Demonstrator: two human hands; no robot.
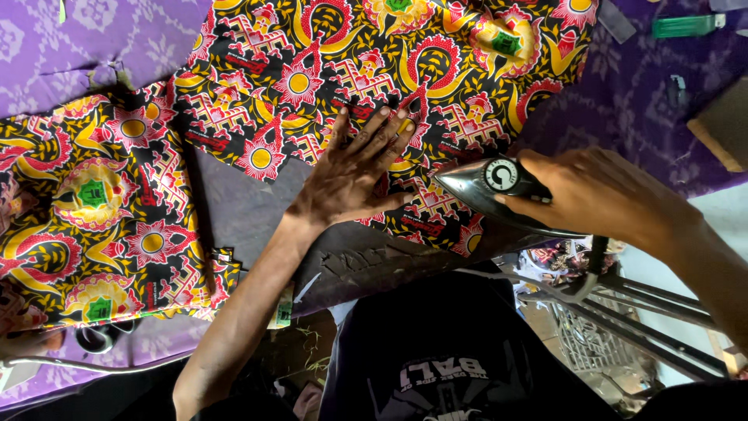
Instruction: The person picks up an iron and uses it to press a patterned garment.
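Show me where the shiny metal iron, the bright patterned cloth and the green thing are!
Shiny metal iron with a round dial (485, 187), head view: on its dial end.
Bright red, yellow and black patterned cloth (300, 82), head view: on a flower print.
Small green rectangular object (684, 26), head view: on its middle.

The cloth (296, 78) under my left hand (354, 175) is black with red flowers, yellow circles, yellow swirls and little green squares. The iron (499, 199) in my right hand (600, 195) is shiny silver with a black and white dial. The cover (47, 39) below is purple with pale flower shapes. A green thing (686, 26) lies at the top.
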